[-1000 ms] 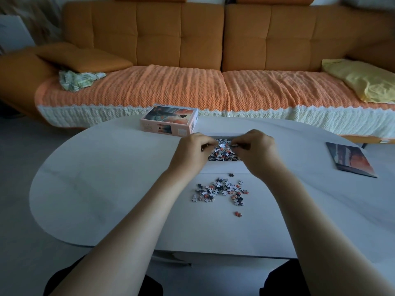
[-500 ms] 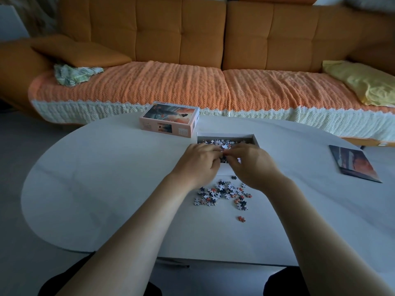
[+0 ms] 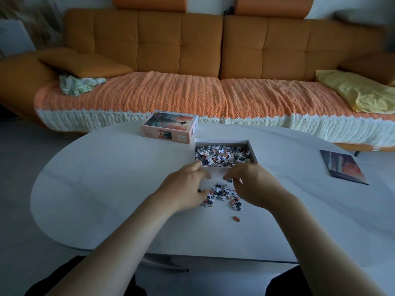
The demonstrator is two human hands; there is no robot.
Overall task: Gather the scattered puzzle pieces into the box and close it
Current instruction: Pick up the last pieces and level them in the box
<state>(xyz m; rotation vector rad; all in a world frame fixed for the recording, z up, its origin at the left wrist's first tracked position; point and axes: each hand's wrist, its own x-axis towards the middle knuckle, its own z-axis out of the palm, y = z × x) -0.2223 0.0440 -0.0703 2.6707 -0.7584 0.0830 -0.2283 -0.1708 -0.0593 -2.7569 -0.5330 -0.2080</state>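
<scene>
The white box tray (image 3: 254,152) lies open on the table, holding a heap of puzzle pieces (image 3: 222,154). Just in front of it a loose pile of pieces (image 3: 222,194) is spread on the tabletop, with one orange piece (image 3: 236,218) apart on the near side. My left hand (image 3: 186,189) rests at the pile's left edge and my right hand (image 3: 254,184) at its right edge. Both are cupped palm-down with fingers apart, the fingertips touching pieces at the pile's far side. The printed box lid (image 3: 171,127) sits left of and behind the tray.
A white oval table (image 3: 106,189) carries everything. A printed picture sheet (image 3: 344,167) lies flat at the right. Behind the table runs an orange sofa (image 3: 192,50) with a knitted cover, a yellow pillow (image 3: 359,90) and a crumpled cloth (image 3: 79,84).
Both hands were together over the tray; they have pulled back toward me and now sit on either side of the loose pile. The tray's contents are uncovered.
</scene>
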